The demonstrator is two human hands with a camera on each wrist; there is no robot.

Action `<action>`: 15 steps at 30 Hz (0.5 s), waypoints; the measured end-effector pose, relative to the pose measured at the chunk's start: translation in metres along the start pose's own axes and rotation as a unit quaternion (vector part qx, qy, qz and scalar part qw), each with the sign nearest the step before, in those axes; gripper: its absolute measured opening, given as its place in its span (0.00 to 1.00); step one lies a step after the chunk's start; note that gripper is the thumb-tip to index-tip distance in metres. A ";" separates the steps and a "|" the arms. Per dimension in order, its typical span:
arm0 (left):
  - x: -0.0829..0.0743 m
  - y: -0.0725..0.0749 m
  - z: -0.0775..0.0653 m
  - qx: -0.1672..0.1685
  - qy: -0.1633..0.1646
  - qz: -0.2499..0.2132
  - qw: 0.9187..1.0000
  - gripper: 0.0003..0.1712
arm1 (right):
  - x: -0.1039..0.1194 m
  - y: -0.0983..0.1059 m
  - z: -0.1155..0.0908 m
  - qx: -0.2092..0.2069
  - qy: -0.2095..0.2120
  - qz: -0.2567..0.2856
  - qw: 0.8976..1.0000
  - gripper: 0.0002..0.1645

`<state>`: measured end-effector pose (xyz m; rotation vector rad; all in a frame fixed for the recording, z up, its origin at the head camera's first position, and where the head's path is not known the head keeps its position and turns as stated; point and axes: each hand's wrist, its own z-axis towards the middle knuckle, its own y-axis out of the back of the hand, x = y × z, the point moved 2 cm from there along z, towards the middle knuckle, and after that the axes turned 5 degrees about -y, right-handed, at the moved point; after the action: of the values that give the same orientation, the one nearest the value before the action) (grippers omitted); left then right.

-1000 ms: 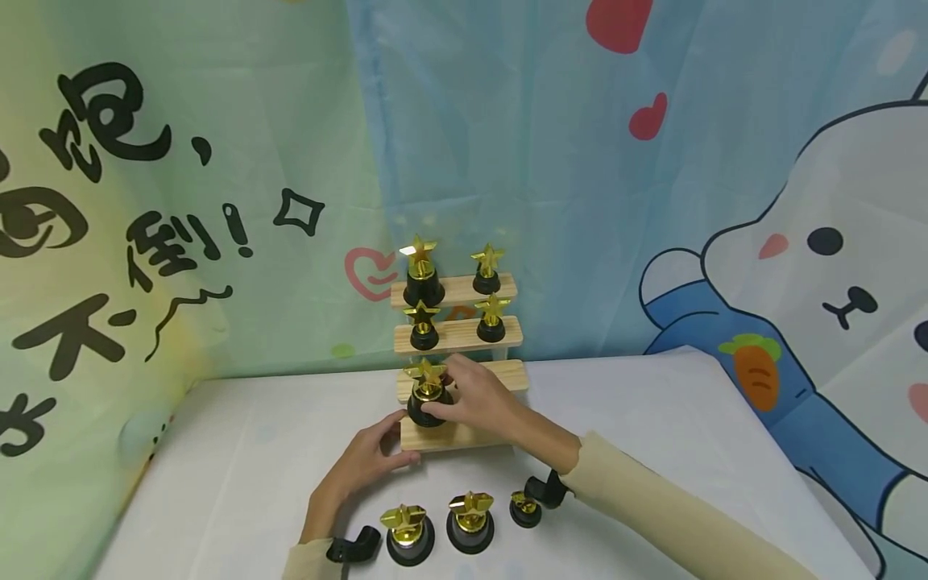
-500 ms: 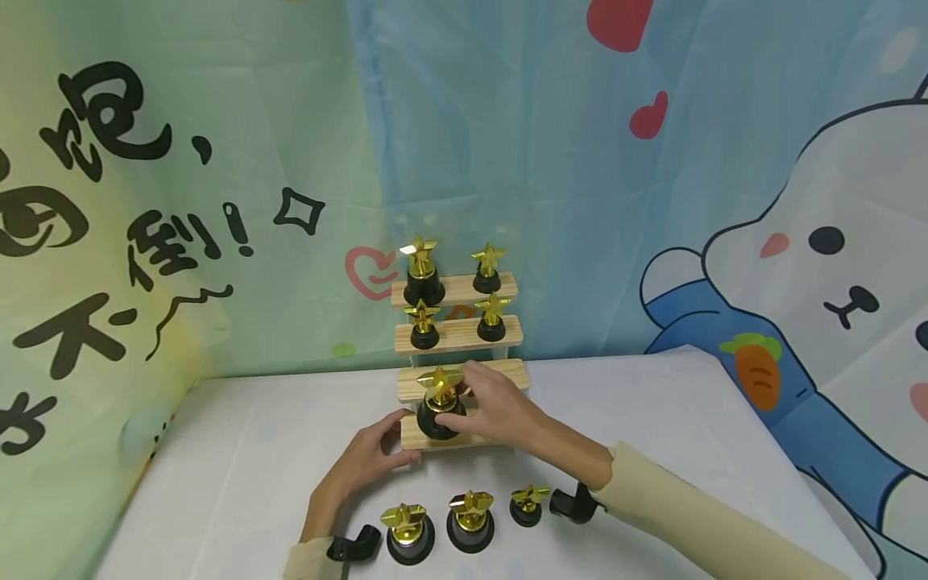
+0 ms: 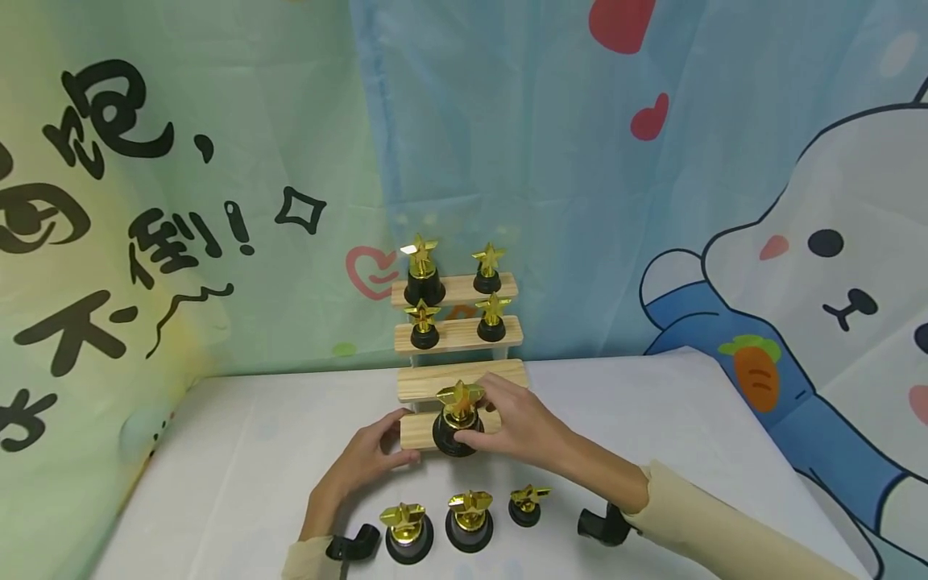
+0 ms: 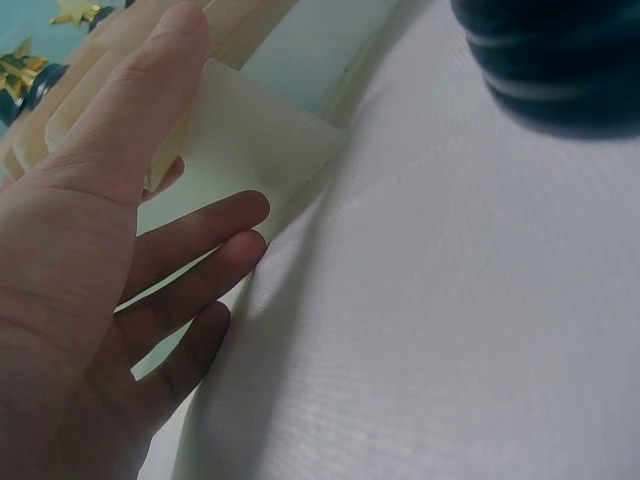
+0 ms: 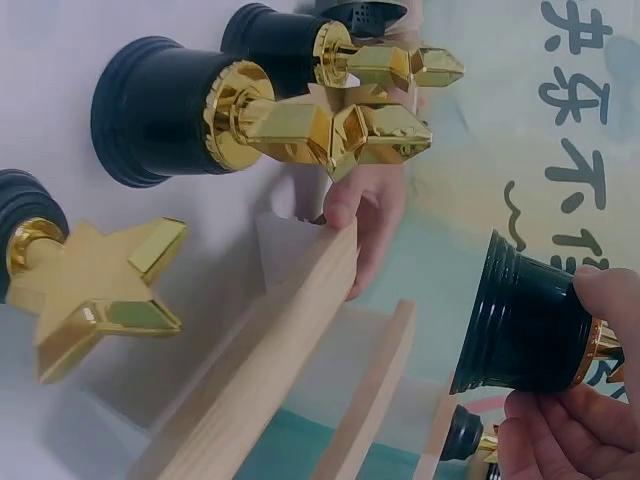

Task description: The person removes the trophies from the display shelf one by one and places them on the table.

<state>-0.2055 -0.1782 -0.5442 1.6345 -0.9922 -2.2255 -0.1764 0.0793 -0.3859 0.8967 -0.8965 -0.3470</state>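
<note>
This looks like a staged corner, dressed for show; what building it is in cannot be told. Behind a white cloth-covered table [image 3: 232, 483] hangs a creased green-and-blue printed fabric backdrop [image 3: 464, 161] — bold black brush-style characters [image 3: 68, 346] beyond the table's left side, a large white cartoon animal in blue [image 3: 826, 338] beyond its right. On the table stands a pale wooden tiered display stand [image 3: 428, 385].

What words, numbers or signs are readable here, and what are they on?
"乐不倒!": black lettering on the yellow-green fabric backdrop.
The line above: too distorted and cut off to read.
No lettering readable on the gold-star, black-based trophies or pale wooden stepped stand.
</note>
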 end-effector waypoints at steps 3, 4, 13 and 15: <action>0.000 0.000 0.000 0.001 -0.001 -0.004 1.000 0.37 | -0.001 0.002 -0.004 -0.002 0.010 0.001 1.000 0.21; 0.000 0.000 0.001 0.002 0.001 -0.006 1.000 0.37 | -0.001 0.002 -0.005 -0.003 0.012 0.001 1.000 0.21; 0.000 -0.001 0.001 0.002 0.011 -0.001 1.000 0.35 | 0.004 0.006 -0.019 0.011 -0.007 0.001 1.000 0.26; 0.000 -0.001 0.001 0.001 0.015 -0.005 1.000 0.35 | 0.004 0.007 -0.021 0.014 -0.011 0.006 1.000 0.27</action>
<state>-0.2062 -0.1776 -0.5447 1.6721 -0.9826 -2.1999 -0.1576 0.0921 -0.3848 0.9153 -0.9277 -0.3353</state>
